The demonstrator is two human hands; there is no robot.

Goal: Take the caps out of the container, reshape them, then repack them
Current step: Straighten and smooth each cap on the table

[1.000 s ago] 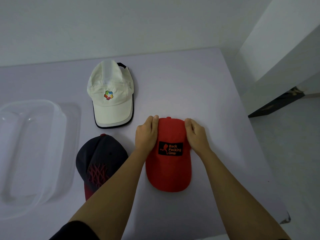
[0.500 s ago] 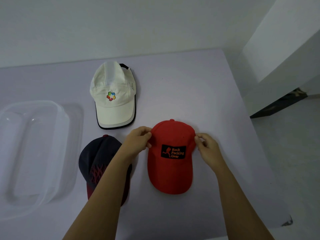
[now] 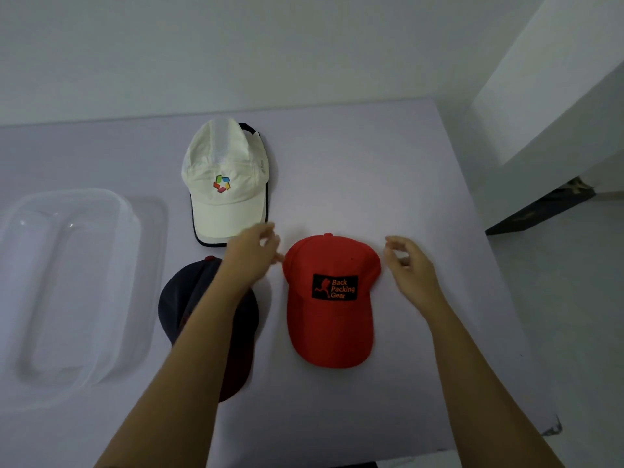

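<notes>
A red cap (image 3: pixel 332 329) with a black "Back Packing Gear" patch lies flat on the table, brim toward me. My left hand (image 3: pixel 251 253) hovers just left of its crown, fingers loosely curled, holding nothing. My right hand (image 3: pixel 410 268) hovers just right of the crown, also loose and apart from the cap. A white cap (image 3: pixel 224 179) with a coloured logo lies behind. A dark navy cap (image 3: pixel 184 295) with a red brim lies at left, partly hidden under my left forearm. The clear plastic container (image 3: pixel 111 204) stands at far left with nothing in it.
The pale table (image 3: pixel 371 163) ends at the right and front edges. A white wall runs behind it. A white pillar (image 3: pixel 547 96) and grey floor lie to the right.
Both hands have let go of the red cap's crown and pulled outward to either side. The cap now lies rounded and untouched.
</notes>
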